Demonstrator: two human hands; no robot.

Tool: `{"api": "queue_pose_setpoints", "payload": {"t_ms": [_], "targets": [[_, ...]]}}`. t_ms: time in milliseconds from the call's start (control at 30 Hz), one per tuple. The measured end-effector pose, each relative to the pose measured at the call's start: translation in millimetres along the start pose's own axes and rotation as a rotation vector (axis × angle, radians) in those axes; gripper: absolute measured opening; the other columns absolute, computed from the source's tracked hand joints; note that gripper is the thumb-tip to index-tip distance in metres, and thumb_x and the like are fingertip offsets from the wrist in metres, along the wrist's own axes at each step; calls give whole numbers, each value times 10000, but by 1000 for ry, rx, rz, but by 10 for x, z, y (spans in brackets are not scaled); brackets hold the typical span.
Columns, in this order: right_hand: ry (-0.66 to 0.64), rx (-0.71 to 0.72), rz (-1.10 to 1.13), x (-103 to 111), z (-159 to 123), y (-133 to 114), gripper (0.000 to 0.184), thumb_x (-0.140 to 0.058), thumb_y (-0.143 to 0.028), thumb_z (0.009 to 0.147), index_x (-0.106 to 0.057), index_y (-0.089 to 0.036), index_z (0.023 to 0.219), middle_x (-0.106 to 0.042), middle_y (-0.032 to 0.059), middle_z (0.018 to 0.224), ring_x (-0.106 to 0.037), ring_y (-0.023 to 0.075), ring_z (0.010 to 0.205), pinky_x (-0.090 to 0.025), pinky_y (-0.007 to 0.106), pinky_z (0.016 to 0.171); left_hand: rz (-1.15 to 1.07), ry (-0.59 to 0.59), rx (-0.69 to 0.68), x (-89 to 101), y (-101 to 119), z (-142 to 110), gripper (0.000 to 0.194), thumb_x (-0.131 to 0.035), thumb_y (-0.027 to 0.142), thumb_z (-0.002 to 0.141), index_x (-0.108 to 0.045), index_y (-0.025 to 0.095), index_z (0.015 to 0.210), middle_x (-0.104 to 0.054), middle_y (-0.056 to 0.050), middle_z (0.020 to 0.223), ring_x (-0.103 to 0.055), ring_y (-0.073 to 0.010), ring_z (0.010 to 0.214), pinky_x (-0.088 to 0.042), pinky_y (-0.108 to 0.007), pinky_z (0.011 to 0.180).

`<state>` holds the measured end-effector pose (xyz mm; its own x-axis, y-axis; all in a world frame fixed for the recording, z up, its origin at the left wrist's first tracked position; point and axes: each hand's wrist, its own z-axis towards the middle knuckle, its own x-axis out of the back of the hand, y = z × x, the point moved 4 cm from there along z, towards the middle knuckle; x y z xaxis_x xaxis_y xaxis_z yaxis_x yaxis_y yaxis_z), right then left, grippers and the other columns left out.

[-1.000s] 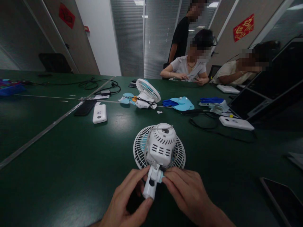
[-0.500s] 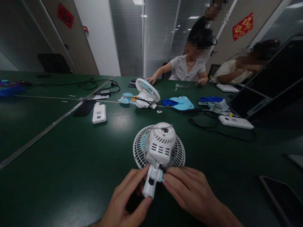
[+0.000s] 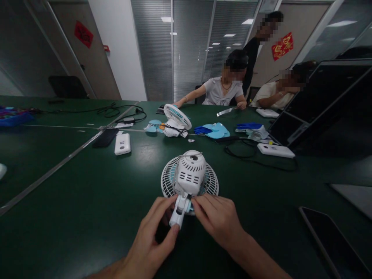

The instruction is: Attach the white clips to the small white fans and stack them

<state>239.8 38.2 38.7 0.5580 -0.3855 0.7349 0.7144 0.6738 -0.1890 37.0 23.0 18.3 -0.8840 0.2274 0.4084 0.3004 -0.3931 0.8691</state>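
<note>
A small white fan (image 3: 189, 177) with a round grille and light blue blades lies face down on the green table (image 3: 87, 201), its motor housing up. My left hand (image 3: 154, 238) is closed round the fan's white stand arm (image 3: 177, 215), thumb and fingers pinching it from the left. My right hand (image 3: 216, 219) pinches the joint between the arm and the housing, fingertips pressed at a small blue part there.
A second white fan (image 3: 176, 120) lies farther back with loose blue blades (image 3: 216, 130) beside it. A white power bank (image 3: 122, 143), a black phone (image 3: 106, 137), cables, blue gloves (image 3: 248, 126), a laptop (image 3: 316, 104) and a dark tablet (image 3: 334, 240) are around. Three people are at the far side.
The view has tilted up and the fan now sits a little lower and smaller. Both hands keep their hold at the stand joint. A person across the table has reached toward the other fan.
</note>
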Motion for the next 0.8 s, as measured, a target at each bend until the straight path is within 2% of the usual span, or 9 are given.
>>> {"api": "queue_pose_setpoints", "payload": {"t_ms": [100, 200, 333, 400, 500, 633, 733, 800], "targets": [[-19, -94, 16, -28, -50, 21, 327, -502, -229, 1094, -666, -184, 815, -691, 16, 707, -650, 154, 593, -415, 309, 612, 136, 38, -4, 32, 63, 27, 610, -514, 246, 997, -322, 400, 1556, -463, -88, 1445, -616, -224, 1093, -614, -378, 881], [-17, -145, 51, -36, -87, 48, 325, -498, -235, 1091, -649, -185, 807, -665, 7, 693, -630, 141, 582, -405, 292, 614, 391, -88, -25, 6, 133, 95, 695, -530, 204, 958, -289, 407, 1578, -369, -117, 1556, -648, -254, 1112, -632, -459, 922], [-11, -222, 107, -39, -106, 108, 320, -491, -249, 1087, -647, -184, 815, -649, 7, 696, -616, 136, 582, -403, 280, 617, 684, -237, -43, -98, 261, 237, 645, -564, 287, 969, -354, 389, 1571, -593, -117, 1333, -694, -341, 1055, -616, -607, 917], [-10, -238, 123, -36, -109, 131, 312, -489, -247, 1084, -650, -184, 824, -650, 6, 694, -611, 133, 574, -398, 274, 606, 701, -282, -17, -149, 329, 316, 587, -539, 296, 991, -378, 363, 1552, -647, -102, 1219, -720, -334, 974, -631, -596, 867], [-4, -265, 143, -25, -111, 163, 306, -496, -250, 1081, -642, -190, 818, -641, -3, 681, -592, 125, 557, -383, 269, 584, 666, -303, 12, -136, 389, 402, 515, -496, 223, 993, -431, 326, 1493, -660, -93, 1174, -735, -313, 922, -645, -553, 821], [7, -295, 163, -19, -111, 178, 334, -516, -264, 1076, -600, -201, 759, -597, -21, 637, -551, 113, 526, -354, 269, 549, 621, -267, 46, 137, 278, 289, 502, -448, 148, 983, -461, 334, 1450, -651, -76, 1213, -736, -251, 920, -641, -465, 820], [-8, -308, 219, -38, -117, 162, 332, -507, -254, 1075, -613, -198, 765, -591, -23, 642, -552, 110, 536, -364, 263, 555, 640, -223, 35, 486, 66, -78, 489, -410, 175, 1012, -453, 371, 1457, -673, -56, 1219, -745, -213, 932, -643, -377, 799], [-31, -322, 260, -61, -127, 147, 331, -501, -250, 1074, -616, -197, 768, -578, -24, 648, -544, 111, 543, -372, 263, 564, 718, -113, 23, 808, -102, -416, 435, -423, 227, 1018, -503, 380, 1417, -699, -54, 1233, -761, -219, 931, -654, -339, 768]]}}
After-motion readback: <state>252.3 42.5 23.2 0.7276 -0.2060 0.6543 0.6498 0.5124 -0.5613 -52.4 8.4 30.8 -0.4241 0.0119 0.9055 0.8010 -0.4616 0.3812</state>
